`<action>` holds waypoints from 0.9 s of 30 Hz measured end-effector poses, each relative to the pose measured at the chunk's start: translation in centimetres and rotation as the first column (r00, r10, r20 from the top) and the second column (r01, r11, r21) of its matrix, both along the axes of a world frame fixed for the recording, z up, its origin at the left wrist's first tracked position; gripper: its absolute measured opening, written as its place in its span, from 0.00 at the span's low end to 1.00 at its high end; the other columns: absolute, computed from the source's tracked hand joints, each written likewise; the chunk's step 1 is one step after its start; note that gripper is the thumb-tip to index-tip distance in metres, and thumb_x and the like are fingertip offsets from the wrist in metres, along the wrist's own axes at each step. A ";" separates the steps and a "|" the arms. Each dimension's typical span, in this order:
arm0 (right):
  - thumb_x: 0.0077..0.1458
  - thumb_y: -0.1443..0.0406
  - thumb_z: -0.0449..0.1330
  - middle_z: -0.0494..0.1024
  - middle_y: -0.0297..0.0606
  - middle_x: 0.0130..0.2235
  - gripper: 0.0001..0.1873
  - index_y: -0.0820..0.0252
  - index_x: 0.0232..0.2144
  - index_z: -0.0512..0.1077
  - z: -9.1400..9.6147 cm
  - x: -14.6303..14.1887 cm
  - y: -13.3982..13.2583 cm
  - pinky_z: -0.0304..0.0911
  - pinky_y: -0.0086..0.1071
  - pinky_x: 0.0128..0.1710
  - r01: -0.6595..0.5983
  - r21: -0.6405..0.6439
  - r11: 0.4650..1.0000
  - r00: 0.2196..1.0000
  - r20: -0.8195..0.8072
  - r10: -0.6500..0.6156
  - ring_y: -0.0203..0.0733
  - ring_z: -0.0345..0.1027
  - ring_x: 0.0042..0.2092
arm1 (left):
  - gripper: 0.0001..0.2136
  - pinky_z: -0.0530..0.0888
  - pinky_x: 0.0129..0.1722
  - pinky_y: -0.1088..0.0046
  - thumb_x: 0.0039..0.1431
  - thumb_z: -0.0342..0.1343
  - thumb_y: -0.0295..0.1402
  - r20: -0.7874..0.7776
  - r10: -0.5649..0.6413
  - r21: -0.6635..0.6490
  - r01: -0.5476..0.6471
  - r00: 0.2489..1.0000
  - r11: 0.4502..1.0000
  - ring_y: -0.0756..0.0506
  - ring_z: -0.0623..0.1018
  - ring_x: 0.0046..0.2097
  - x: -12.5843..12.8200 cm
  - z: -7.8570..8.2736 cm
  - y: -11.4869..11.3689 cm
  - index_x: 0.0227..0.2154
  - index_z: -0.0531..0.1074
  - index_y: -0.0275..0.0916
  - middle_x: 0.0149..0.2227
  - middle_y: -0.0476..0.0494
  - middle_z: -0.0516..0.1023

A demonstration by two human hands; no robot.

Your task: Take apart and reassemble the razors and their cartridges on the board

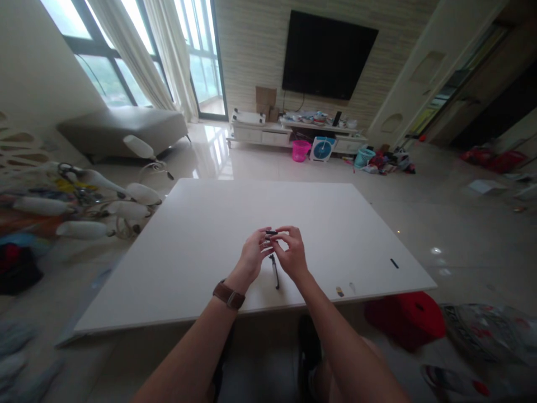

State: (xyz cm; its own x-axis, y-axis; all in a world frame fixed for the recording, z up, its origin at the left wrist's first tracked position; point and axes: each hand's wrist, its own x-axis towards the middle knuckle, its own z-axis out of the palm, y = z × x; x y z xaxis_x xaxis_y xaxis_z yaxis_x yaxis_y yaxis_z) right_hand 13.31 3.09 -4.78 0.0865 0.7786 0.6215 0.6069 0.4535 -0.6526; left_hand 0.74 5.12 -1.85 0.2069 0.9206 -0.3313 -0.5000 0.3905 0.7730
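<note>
Above the middle of the white table (pixel 201 240), my left hand (pixel 252 254) and my right hand (pixel 292 252) meet around a small black piece (pixel 272 232). Fingers of both hands are closed on it from either side. It is too small to tell its kind. Just below my hands, a thin black and silver tool (pixel 274 271) lies on the tabletop, its upper end close to my fingers. A brown watch strap (pixel 229 294) circles my left wrist.
On the table's right lie a short black strip (pixel 394 263), a small yellow and dark item (pixel 339 291) and a clear little item (pixel 352 287). A lamp with white shades (pixel 142 193) stands by the left edge. A red stool (pixel 413 322) sits below the right front edge.
</note>
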 end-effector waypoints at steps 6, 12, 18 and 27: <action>0.56 0.70 0.63 0.74 0.40 0.46 0.07 0.53 0.32 0.78 -0.2 0.8 -0.4 0.60 0.47 0.56 0.023 -0.013 1.000 1.000 0.004 -0.023 0.49 0.62 0.54 | 0.13 0.71 0.33 0.73 0.49 0.57 0.29 -0.055 0.007 0.023 -0.006 0.998 1.000 0.48 0.75 0.32 1.3 -0.2 -1.1 0.39 0.75 0.36 0.32 0.45 0.76; 0.56 0.71 0.63 0.75 0.39 0.45 0.07 0.53 0.31 0.77 0.1 1.1 -1.5 0.61 0.44 0.55 -0.001 -0.048 0.999 1.000 0.009 0.001 0.48 0.62 0.53 | 0.15 0.72 0.34 0.72 0.48 0.56 0.28 -0.083 -0.014 0.064 0.019 0.996 0.998 0.49 0.75 0.32 1.3 -1.0 -2.2 0.41 0.74 0.36 0.33 0.45 0.77; 0.54 0.71 0.64 0.74 0.40 0.45 0.06 0.54 0.29 0.77 -0.4 1.3 -1.2 0.60 0.46 0.56 -0.016 -0.131 0.991 1.000 0.017 0.018 0.49 0.61 0.52 | 0.14 0.72 0.34 0.72 0.47 0.57 0.29 -0.100 -0.009 0.034 0.013 0.995 0.999 0.49 0.75 0.31 1.3 -1.7 -2.1 0.40 0.74 0.35 0.32 0.44 0.77; 0.50 0.71 0.58 0.71 0.40 0.49 0.11 0.55 0.37 0.71 0.4 1.6 -0.5 0.67 0.35 0.39 0.050 -0.143 0.988 0.969 -0.231 -0.083 0.46 0.64 0.51 | 0.16 0.74 0.40 0.69 0.50 0.61 0.29 -0.133 -0.003 0.081 0.014 0.991 0.997 0.48 0.78 0.34 1.8 -0.6 -1.5 0.43 0.74 0.37 0.39 0.40 0.80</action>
